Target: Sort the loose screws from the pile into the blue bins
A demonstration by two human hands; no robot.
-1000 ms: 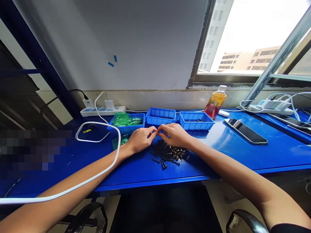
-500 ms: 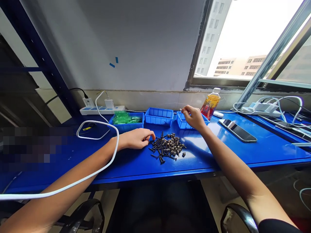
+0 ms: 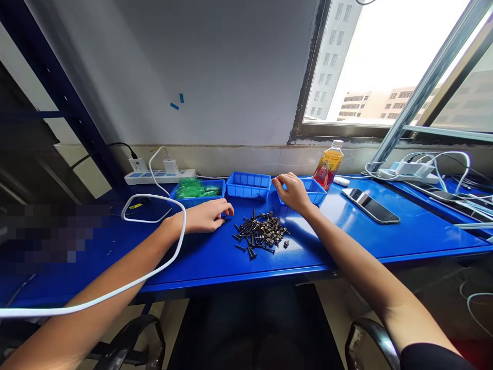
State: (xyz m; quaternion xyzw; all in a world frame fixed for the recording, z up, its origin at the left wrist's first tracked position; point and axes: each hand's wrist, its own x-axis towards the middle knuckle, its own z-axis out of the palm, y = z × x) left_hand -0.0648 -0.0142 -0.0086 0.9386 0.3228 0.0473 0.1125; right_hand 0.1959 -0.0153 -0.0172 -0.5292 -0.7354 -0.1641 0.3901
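Observation:
My left hand (image 3: 208,216) is just left of a pile of dark screws (image 3: 249,226), its fingers curled towards the thumb. A small dark bit shows by the thumb tip, too small to name. Brassy, nut-like metal pieces (image 3: 274,230) make up the right side of the pile, and one lies apart at its edge. Above and behind the pile is my right hand (image 3: 293,192), fingers bent together at the left end of the right blue bin (image 3: 316,194). Its fingertips partly hide, so I cannot make out anything in them.
A blue bin (image 3: 248,191) stands in the middle; another blue bin (image 3: 200,201) holds green plastic bags (image 3: 190,188). A bottle (image 3: 328,165) and a phone (image 3: 370,205) are at right. A white cable (image 3: 181,241) arcs over my left forearm. Power strips (image 3: 159,176) line the wall.
My left hand has drawn back leftwards from the screw pile. My right hand has shifted left and slightly nearer, from over the right bin to its left end. The view has shifted slightly.

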